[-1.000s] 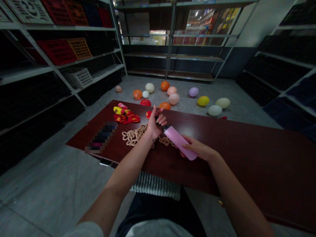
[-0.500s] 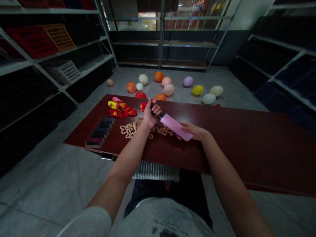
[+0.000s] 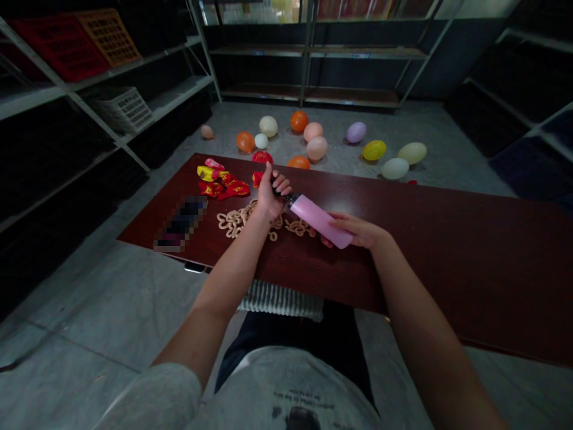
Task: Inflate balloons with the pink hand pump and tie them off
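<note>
Both hands [image 3: 272, 197] [image 3: 360, 229] curl around pink bottle [image 3: 317, 218].

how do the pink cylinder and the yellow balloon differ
Shape: the pink cylinder is long and straight-sided, while the yellow balloon is rounded. Position: the pink cylinder is held slanting by the left hand and right hand over the table; the yellow balloon lies on the floor. Both look smooth.

We see a glossy, dark reddish-brown table [image 3: 474, 239] bearing loose, curled beige pieces [image 3: 234, 221], crumpled red, yellow and pink scraps [image 3: 235, 189], and a dark, pixel-blurred rectangular object [image 3: 182, 221] near its left end; on the grey floor [image 3: 89, 310] beyond, we find rounded orange, white, peach, purple and yellow balloons [image 3: 374, 150]
</note>
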Demonstrator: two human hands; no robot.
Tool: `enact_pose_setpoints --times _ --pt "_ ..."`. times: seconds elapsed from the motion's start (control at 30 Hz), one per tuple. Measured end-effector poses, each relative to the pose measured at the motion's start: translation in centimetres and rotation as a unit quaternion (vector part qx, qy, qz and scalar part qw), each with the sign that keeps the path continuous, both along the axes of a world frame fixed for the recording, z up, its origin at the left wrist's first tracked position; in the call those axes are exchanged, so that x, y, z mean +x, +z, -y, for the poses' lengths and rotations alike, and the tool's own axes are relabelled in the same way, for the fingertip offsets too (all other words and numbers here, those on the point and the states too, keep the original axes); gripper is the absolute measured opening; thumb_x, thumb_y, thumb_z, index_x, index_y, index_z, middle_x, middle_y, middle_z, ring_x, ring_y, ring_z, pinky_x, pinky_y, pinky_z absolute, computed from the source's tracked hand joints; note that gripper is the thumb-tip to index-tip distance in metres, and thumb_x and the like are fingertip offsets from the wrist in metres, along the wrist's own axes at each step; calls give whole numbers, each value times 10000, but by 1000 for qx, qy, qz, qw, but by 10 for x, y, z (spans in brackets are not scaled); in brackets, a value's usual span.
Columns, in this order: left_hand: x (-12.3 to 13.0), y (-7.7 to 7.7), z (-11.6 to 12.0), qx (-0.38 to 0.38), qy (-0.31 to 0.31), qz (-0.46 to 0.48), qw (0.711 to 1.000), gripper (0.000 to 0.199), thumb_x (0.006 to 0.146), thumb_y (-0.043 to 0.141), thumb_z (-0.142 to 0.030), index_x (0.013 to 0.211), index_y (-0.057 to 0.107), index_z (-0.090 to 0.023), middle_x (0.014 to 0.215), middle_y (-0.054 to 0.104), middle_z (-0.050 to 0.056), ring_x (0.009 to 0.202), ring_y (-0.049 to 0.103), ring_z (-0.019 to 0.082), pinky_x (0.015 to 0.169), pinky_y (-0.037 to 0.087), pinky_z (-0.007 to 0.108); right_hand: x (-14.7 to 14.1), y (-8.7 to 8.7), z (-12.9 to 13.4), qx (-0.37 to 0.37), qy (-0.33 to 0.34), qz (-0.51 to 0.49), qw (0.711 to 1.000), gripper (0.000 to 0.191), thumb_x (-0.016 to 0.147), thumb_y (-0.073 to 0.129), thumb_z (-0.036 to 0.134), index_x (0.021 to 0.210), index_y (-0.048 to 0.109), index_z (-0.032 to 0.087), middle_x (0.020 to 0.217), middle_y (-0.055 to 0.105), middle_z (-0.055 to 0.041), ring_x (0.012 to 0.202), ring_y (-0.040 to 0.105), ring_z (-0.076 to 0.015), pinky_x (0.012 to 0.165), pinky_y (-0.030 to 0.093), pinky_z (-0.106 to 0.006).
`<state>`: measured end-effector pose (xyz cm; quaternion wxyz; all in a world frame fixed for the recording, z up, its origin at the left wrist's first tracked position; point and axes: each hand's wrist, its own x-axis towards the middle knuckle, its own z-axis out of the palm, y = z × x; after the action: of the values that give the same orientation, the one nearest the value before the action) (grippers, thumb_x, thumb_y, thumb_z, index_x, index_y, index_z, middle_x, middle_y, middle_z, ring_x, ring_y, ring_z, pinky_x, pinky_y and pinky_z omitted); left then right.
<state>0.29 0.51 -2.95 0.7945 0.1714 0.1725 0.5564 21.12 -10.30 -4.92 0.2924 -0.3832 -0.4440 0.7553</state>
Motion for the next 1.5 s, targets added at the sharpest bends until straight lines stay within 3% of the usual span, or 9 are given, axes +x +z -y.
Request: enact_pose_setpoints --times 0.17,0.47,0.57,0.7,0.93,1.03,1.13,1.33,1.5 --pt "3 4 7 13 15 -4 1000 616 936 454 -573 495 254 -193 455 186 -60 351 193 53 337 197 228 -11 4 10 52 -25 34 998 630 745 742 384 1305 505 215 937 691 -32 605 613 -110 486 494 -217" --pt "-12 26 -6 26 90 -22 995 575 942 532 -476 516 269 -195 441 186 -75 335 174 51 342 160 232 -20 8 12 156 -77 193 966 707 691 782 353 1340 526 241 849 699 -10 574 583 -123 476 494 -243" --pt "-29 36 -15 28 131 -25 991 533 960 521 -424 540 288 -192 438 198 -82 332 185 46 348 153 218 -16 5 9 258 -89 281 920 720 673 787 377 1338 542 245 1040 707 -42 805 656 -195 699 565 -339" --pt "-52 53 -24 30 167 -30 985 508 967 509 -386 553 288 -192 426 213 -85 319 188 48 347 144 216 -12 5 2 376 -94 370 844 708 686 759 381 1344 533 249 1282 631 -68 1118 606 -271 971 474 -440" --pt "-67 89 -24 98 251 -41 962 536 920 575 -445 543 286 -196 414 225 -80 320 201 55 348 155 226 -12 3 -22 437 -121 497 740 550 753 678 381 1277 554 271 1171 684 -65 991 659 -262 849 492 -388" --pt "-56 97 -16 126 282 -54 950 533 938 550 -427 545 278 -192 421 237 -72 323 213 54 349 156 227 -11 -12 -27 453 -194 535 687 492 763 659 388 1226 573 244 1136 694 -84 977 662 -273 827 490 -386" --pt "-38 101 -10 137 291 -67 944 524 953 527 -410 552 271 -188 427 237 -71 325 215 50 348 152 220 -7 -26 -27 454 -247 551 656 499 738 673 375 1203 580 218 1112 699 -104 967 666 -288 817 493 -396" --pt "11 96 -11 146 263 -57 952 514 938 556 -401 547 298 -189 428 236 -73 320 222 50 334 141 217 0 -27 -22 434 -274 554 656 477 724 678 412 1155 590 228 1015 716 -88 885 684 -291 740 493 -386" --pt "62 74 -5 139 224 -81 961 510 968 501 -377 527 323 -191 394 233 -70 298 230 54 325 136 217 -1 -26 -23 414 -304 555 654 452 738 660 453 1122 599 221 972 720 -91 835 683 -282 678 469 -358"
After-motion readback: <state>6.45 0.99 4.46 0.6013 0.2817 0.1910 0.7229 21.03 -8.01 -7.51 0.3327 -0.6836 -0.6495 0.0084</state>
